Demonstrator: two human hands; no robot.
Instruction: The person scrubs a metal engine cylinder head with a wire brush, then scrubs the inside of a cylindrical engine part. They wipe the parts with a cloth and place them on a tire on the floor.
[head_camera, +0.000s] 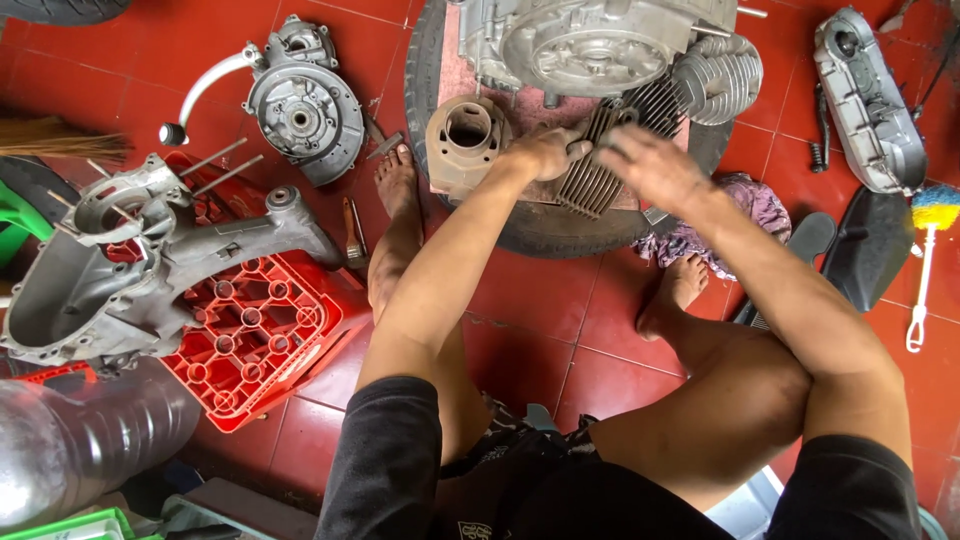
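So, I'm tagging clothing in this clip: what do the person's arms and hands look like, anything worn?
Both arms are bare up to short black sleeves at the upper arm. The left hand and right hand are bare too: no gloves, and no watch, ring or band shows.

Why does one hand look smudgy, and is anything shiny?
In the head view, the right hand is smeared by motion blur over the finned cylinder head, while the left hand looks sharper; soft daylight puts a pale sheen on the red floor tiles and the grey engine casing; shadows are faint.
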